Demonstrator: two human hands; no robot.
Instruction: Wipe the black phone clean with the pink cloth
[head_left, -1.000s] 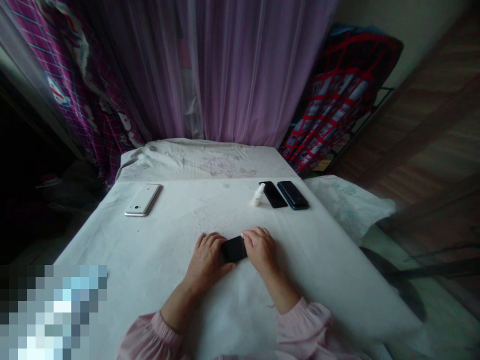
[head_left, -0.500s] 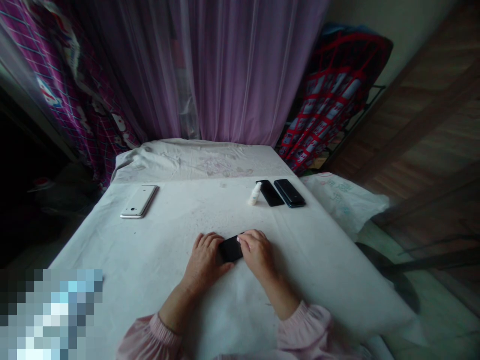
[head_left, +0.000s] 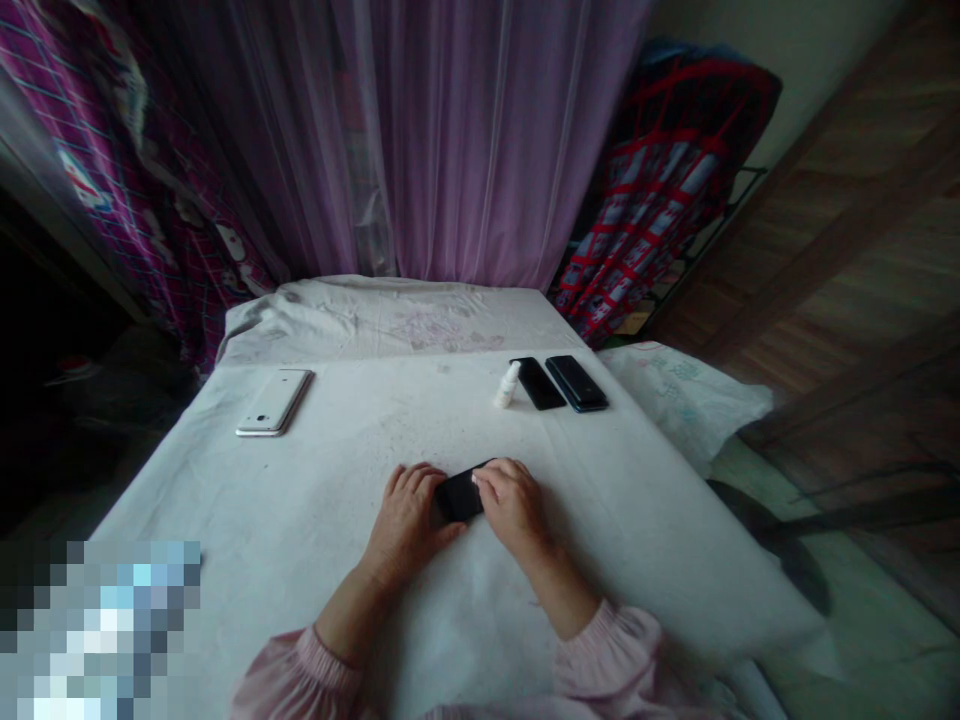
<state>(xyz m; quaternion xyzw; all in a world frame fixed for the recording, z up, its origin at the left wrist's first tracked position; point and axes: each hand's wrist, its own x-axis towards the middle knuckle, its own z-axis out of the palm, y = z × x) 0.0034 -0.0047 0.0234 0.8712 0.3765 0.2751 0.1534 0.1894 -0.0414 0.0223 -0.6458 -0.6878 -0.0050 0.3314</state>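
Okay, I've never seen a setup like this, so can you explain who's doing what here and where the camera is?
There's no machine here: these are a person's own bare hands, seen from a camera worn on their head, looking forward and down. The left hand and right hand hold opposite ends of a small dark device, probably a phone. On the white cloth beyond them, a white phone lies to the left. To the right, a small white bottle stands beside two dark, phone-like devices. The lower-left corner is pixelated, so I can't tell what's there.
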